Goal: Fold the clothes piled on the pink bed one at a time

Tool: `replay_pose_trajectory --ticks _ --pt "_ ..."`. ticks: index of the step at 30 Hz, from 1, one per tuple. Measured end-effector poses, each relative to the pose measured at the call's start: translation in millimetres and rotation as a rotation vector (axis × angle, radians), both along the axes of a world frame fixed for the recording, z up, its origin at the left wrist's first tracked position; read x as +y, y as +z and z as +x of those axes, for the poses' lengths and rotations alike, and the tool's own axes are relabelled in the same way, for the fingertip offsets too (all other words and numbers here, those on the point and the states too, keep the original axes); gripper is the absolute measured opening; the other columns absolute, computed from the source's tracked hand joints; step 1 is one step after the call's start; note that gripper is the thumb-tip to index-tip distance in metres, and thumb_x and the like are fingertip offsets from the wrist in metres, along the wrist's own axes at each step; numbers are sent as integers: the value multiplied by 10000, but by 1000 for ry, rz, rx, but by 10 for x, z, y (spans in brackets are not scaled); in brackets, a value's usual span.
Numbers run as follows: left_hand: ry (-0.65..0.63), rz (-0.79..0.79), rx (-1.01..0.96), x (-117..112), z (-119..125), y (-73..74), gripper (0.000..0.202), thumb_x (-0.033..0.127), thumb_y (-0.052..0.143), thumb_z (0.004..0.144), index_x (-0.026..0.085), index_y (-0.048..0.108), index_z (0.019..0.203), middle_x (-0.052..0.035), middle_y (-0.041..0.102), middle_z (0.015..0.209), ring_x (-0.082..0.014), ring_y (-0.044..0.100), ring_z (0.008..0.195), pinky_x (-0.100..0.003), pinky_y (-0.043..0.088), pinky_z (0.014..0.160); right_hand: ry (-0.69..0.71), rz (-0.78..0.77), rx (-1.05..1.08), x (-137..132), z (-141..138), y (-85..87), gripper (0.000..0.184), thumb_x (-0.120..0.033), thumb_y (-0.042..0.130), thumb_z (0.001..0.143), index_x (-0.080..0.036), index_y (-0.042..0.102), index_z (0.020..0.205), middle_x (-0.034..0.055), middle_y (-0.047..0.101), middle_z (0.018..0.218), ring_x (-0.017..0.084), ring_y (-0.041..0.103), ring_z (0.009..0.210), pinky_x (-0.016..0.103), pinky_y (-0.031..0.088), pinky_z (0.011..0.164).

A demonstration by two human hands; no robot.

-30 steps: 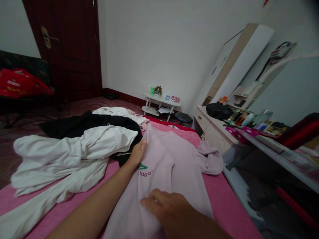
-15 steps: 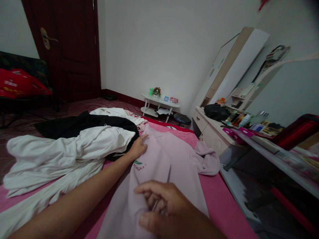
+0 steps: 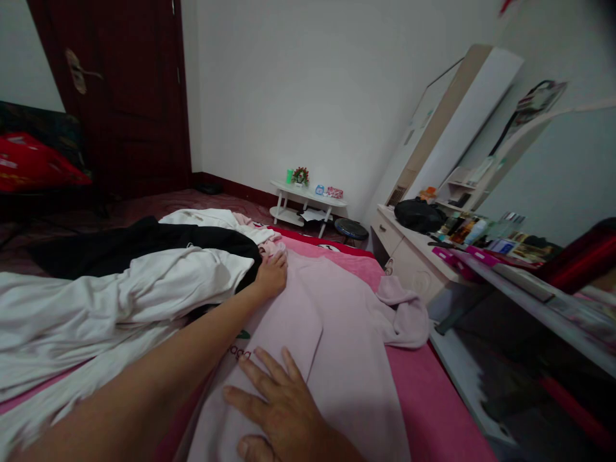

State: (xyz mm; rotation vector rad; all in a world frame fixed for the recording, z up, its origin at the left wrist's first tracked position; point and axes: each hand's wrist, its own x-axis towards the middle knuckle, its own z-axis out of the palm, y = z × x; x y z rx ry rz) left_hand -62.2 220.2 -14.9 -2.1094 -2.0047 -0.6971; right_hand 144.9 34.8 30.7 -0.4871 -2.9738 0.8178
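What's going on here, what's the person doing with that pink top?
A person is working on a pale pink sweatshirt spread on a pink bed cover. One side of it lies folded over the middle. The left hand rests at the far end of that fold, beside a heap of white clothes and black clothes. The right hand lies flat, fingers spread, on the near part.

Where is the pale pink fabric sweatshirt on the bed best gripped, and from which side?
I would pinch the pale pink fabric sweatshirt at its crumpled sleeve, coming from the right: those folds stand up, while the left hand and right hand lie on the flat body.
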Motion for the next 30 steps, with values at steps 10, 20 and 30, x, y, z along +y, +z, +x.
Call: replay_pose_trajectory --ticks 10,20,30 --pt "7 -101 167 -399 260 -103 545 334 347 930 37 433 1379 -203 361 1474 -301 277 1396 -497 146 1139 -77 -107 208 -94 75 17 504 -422 559 892 -362 435 1377 -13 299 1533 201 235 1417 485 27 1166" --pt "-272 -109 151 -1416 313 -172 608 523 238 970 182 322 1467 -102 267 1537 -252 226 1423 -433 189 1148 -796 44 733 1063 623 71 320 -146 485 793 -200 680 1040 83 601 1228 160 655 811 278 540 685" --pt "-253 -122 85 -1433 356 -102 603 534 249 965 197 358 1453 -97 295 1528 -267 258 1411 -452 197 1147 -1546 279 187 2071 1963 183 299 -245 792 549 -158 701 820 123 698 881 357 622 1002 425 468 849"
